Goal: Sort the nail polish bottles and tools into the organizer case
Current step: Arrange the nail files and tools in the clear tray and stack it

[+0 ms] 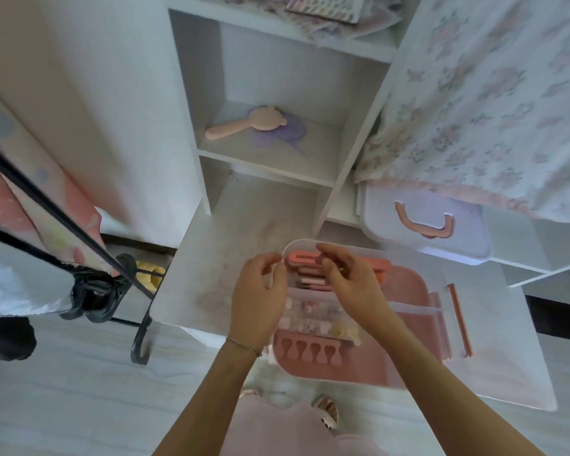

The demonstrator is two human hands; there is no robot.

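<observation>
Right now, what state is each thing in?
Organizer case: open, partly filled.
Lid: off, lying behind the case.
Toe separator: lying flat in the case.
Hairbrush: lying on the shelf.
Left hand: pinching something small.
Right hand: fingers curled over the case; contents unclear.

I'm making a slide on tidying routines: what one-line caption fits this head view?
Both hands, left and right, work over the open pink organizer case, below a shelf holding a pink hairbrush.

Home bedroom, floral bedspread (481,103) right of the fingers, white shelf unit (264,159) with hairbrush (244,125) beyond them
</observation>
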